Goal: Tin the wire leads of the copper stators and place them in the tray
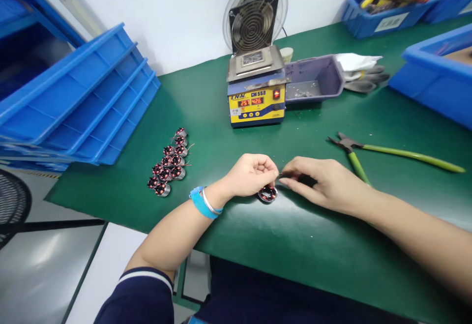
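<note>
A small ring-shaped motor stator (268, 194) with copper windings sits at the table's middle, partly covered by my left hand (252, 174). That hand is closed, its fingertips pressed together at the stator's upper edge. Just to the right, the thumb and forefinger of my right hand (319, 180) come together close to the left fingertips. A thin, dark sliver shows at their tips, too small to name. Several similar stators (167, 164) stand in a cluster on the left, some with loose copper wire ends. Green-handled cutting pliers (352, 149) lie open beyond my right hand.
A yellow-and-blue solder pot (257, 105) with lit displays stands at the back, a fan (252, 26) behind it. Beside it are a purple bin (313, 75) and grey gloves (365, 80). Stacked blue crates (84, 98) border the left; blue bins (435, 78) line the right.
</note>
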`<action>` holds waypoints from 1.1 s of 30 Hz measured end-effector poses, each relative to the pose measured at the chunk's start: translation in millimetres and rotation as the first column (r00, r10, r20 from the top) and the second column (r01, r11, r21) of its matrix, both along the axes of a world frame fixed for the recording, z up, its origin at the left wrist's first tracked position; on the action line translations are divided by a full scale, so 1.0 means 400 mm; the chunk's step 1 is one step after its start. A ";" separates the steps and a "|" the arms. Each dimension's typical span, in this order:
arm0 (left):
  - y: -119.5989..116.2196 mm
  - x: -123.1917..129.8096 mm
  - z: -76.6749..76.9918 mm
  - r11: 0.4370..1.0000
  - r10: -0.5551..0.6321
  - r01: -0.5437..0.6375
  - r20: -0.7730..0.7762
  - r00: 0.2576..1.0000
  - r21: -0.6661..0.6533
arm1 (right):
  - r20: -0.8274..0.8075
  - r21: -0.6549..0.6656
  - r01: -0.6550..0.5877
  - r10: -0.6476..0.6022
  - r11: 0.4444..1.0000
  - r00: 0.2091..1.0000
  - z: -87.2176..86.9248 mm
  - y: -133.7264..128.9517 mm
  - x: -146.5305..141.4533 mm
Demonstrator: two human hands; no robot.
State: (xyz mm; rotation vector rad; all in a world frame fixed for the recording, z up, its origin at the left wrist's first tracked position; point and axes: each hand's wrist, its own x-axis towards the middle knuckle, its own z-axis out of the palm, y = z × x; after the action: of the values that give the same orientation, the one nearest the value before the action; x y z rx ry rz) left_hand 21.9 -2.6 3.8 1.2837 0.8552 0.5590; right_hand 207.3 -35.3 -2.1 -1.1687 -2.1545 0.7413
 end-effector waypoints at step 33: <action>0.039 0.001 0.013 0.705 0.699 -0.696 0.296 0.651 -0.136 | 0.007 0.030 0.001 -0.001 1.000 1.000 -0.026 -0.008 -0.047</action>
State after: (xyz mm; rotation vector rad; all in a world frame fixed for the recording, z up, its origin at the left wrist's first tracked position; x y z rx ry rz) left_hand 22.1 12.9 9.1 0.7657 1.0590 1.3522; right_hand 188.3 -38.4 -12.7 -1.1592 -2.1632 0.7033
